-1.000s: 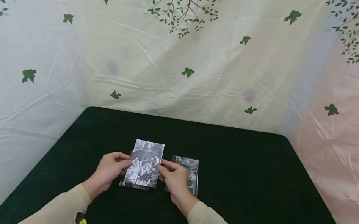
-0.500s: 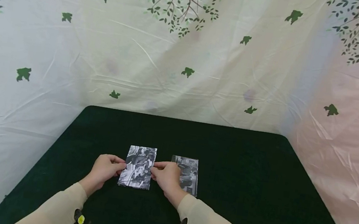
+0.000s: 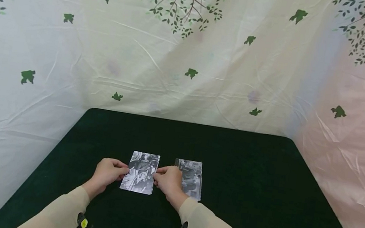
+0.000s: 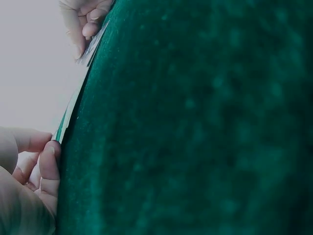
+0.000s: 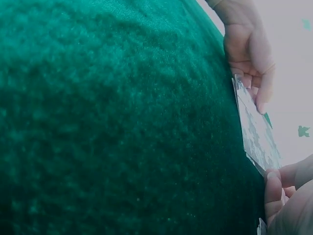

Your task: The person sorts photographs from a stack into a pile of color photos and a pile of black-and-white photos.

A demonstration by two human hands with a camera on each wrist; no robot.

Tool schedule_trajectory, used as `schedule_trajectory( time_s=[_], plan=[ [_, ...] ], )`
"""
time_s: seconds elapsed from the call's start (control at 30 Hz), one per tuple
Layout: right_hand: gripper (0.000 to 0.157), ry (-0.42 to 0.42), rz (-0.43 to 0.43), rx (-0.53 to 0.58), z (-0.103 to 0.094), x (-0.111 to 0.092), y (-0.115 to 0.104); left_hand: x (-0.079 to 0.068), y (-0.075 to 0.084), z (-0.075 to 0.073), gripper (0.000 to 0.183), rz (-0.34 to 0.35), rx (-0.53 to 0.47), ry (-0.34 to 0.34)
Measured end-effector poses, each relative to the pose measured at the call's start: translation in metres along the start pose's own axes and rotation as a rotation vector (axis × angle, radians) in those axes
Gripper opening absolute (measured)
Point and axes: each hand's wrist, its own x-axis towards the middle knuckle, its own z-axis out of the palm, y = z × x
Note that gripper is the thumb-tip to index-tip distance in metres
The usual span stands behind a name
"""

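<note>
A black-and-white photo card (image 3: 140, 172) lies almost flat close over the dark green cloth, just left of centre in the head view. My left hand (image 3: 105, 175) pinches its left edge between thumb and fingers. On the opposite edge, my right hand (image 3: 169, 182) pinches it the same way. In the right wrist view the card (image 5: 255, 129) spans between both hands, with another card edge showing beneath it. The left wrist view catches the card (image 4: 73, 105) almost edge-on, with a thin gap by the left fingertips.
A second set of black-and-white photo cards (image 3: 192, 177) lies just right of the held one, partly hidden by the right hand. Dark green cloth covers the table (image 3: 248, 170). Behind stands a pale curtain (image 3: 161, 68) printed with leaves and branches.
Both hands have brought the photo card down and slightly left, over the cards that showed under it. Over the last half second it has barely shifted, towards me.
</note>
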Motion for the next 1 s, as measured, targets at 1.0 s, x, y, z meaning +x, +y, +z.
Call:
schedule_trajectory(
  time_s=[1.0],
  plan=[
    [0.006,0.101,-0.052,-0.153,0.0070,0.0047,0.0019,0.0038,0.0044,0.0011,0.015,0.009,0.117,-0.010]
  ],
)
